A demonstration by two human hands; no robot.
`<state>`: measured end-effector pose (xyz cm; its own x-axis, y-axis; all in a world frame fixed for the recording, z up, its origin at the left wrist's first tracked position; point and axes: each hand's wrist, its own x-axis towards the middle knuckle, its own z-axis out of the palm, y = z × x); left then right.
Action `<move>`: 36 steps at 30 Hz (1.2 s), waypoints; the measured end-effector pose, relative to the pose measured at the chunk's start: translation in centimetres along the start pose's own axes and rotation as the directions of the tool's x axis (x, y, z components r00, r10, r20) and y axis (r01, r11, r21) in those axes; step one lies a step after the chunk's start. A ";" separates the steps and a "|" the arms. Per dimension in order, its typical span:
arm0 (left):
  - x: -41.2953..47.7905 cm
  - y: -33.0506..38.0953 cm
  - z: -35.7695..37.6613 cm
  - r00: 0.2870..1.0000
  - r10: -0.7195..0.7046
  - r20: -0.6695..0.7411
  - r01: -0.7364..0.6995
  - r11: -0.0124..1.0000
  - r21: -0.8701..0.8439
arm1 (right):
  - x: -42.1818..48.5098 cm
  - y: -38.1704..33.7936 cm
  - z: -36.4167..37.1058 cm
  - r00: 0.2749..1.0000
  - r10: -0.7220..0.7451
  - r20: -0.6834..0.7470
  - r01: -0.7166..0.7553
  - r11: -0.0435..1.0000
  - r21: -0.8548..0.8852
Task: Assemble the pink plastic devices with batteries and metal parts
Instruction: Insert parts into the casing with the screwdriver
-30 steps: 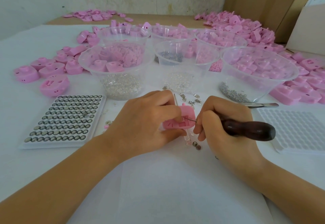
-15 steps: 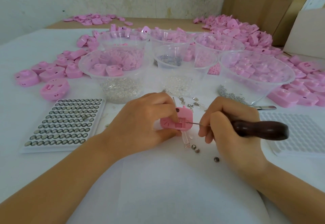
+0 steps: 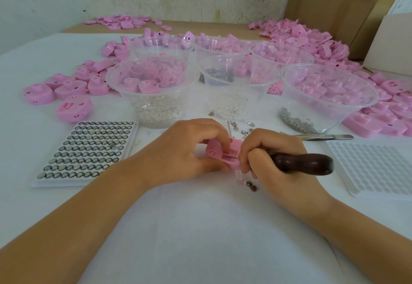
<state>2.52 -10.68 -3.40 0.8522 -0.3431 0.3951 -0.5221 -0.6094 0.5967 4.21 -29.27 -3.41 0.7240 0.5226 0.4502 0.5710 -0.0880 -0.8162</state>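
My left hand (image 3: 185,150) grips a pink plastic device (image 3: 219,153) just above the white table, its open underside facing up. My right hand (image 3: 270,156) holds a pick tool by its dark wooden handle (image 3: 305,163); the thin metal tip touches the device's slotted compartment. Two small button batteries (image 3: 251,185) and a clear plastic piece lie on the table right below the device. Loose metal parts (image 3: 243,127) lie just behind my hands. A white tray of button batteries (image 3: 89,150) sits to the left.
Several clear plastic bowls (image 3: 330,96) with pink parts, clear beads and metal bits stand behind my hands. Pink devices (image 3: 73,107) are heaped left, back and right. Tweezers (image 3: 323,136) lie to the right above an empty white tray (image 3: 374,167). Cardboard boxes stand at the back right.
My right hand has moved the tool left, so its tip is now in the device's compartment and my fingers almost meet the device. My left hand still holds the device.
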 end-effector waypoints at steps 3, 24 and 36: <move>0.1 0.1 0.1 1.000 -0.011 0.003 0.011 1.000 -0.001 | 0.0 0.0 0.1 1.000 0.002 -0.003 -0.002 1.000 0.000; 0.0 0.2 0.2 0.999 -0.040 -0.011 0.040 0.998 -0.055 | -0.1 -0.1 0.0 1.000 -0.009 -0.022 0.008 1.000 -0.020; 0.3 0.0 -0.1 0.989 -0.127 0.078 0.140 0.971 -0.193 | -0.2 -0.1 -0.2 0.998 -0.009 -0.061 0.007 0.999 -0.038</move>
<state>2.73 -10.70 -3.18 0.9116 -0.3180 0.2607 -0.3951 -0.5022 0.7692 4.10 -29.52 -3.30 0.7413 0.4703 0.4789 0.5901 -0.1167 -0.7989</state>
